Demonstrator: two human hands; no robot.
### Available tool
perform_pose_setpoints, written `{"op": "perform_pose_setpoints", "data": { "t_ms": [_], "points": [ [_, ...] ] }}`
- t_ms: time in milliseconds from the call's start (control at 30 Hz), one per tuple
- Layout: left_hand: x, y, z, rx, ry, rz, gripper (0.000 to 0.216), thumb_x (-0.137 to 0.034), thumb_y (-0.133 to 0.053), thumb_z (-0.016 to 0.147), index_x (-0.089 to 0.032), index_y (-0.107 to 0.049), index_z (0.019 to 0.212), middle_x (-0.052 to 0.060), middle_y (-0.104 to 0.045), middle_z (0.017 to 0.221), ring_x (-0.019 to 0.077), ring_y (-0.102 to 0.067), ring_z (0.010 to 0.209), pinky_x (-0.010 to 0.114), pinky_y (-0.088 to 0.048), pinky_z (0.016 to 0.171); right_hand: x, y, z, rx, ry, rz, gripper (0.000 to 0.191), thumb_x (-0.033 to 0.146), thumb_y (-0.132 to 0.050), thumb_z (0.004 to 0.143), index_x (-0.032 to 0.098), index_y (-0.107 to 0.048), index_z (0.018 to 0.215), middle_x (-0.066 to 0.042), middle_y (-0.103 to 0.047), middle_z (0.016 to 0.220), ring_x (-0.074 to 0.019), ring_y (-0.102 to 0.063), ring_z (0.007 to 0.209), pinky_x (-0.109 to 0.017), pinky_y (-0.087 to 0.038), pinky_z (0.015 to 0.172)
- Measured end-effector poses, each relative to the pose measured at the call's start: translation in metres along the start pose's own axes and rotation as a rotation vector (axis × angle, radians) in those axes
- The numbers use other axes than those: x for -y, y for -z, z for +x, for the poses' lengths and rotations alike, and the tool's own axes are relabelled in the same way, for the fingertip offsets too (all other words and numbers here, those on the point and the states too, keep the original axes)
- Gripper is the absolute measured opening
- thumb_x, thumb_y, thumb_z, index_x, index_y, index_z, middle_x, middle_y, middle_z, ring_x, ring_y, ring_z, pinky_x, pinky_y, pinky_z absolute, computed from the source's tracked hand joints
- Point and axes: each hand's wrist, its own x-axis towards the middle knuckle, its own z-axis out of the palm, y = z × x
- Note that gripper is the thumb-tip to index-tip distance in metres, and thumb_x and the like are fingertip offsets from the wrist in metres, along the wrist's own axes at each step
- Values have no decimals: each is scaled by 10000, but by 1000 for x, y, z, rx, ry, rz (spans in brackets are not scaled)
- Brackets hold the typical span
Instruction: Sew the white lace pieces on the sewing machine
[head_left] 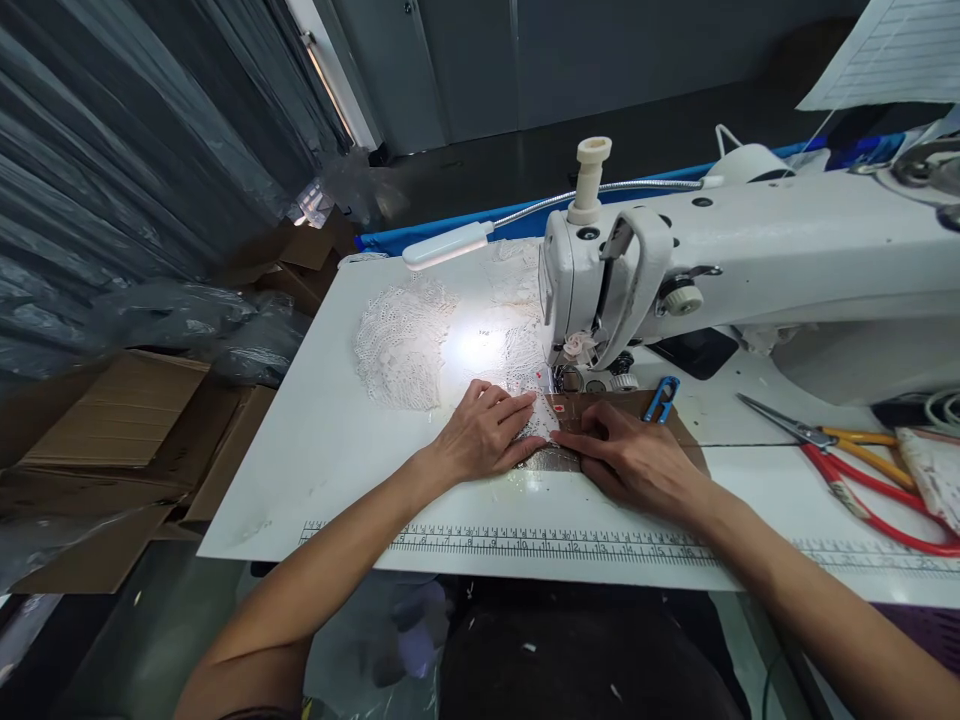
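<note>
A small piece of white lace lies by the presser foot of a white sewing machine. My left hand rests on its left side, fingers stretched out and lying flat, thumb apart. From the right, my right hand touches the lace edge with an outstretched index finger, while its other fingers are bent and partly hidden. Under the right hand is a brown plate on the machine bed. Blue thread snips lie just beyond the right hand. More white lace spreads over the table to the left.
Scissors with red and orange handles lie at the right. A ruler strip runs along the front edge of the white table. A lit lamp hangs over the lace. Open cardboard boxes stand left of the table.
</note>
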Motion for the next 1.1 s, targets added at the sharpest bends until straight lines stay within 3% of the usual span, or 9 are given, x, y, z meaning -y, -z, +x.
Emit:
{"op": "perform_pose_setpoints", "data": {
  "t_ms": [233,567,833,1100],
  "points": [
    [0,2,3,81,19,7,481,-558,-435,937,-168,-549,1193,113,-608,1213,241,-538,916,413,-364,789,1,1,1,21,-55,43,371,221,-486,894,324,-632,1219,-79,-545,1053,-170,-566,829,-295,-471,681],
    [3,1,2,95,12,-4,518,-574,-388,949,-183,-536,1256,108,-551,1333,253,-506,953,415,-356,802,2,1,0,23,-39,-9,378,243,-477,908,309,-604,1258,-87,-552,1056,-161,-565,800,-281,-462,654],
    [9,4,17,125,-16,9,396,-450,-408,981,-153,-614,1142,92,-599,1279,240,-537,886,417,-360,765,3,2,2,21,-40,-34,372,228,-475,907,309,-611,1244,-75,-557,1019,-157,-561,798,-266,-454,634],
    [16,3,30,216,-46,23,370,-409,-442,976,-127,-591,1163,121,-564,1310,242,-547,937,377,-394,771,5,1,7,20,-99,-70,379,228,-480,899,296,-618,1245,-75,-564,988,-150,-551,749,-249,-398,567]
  ]
}}
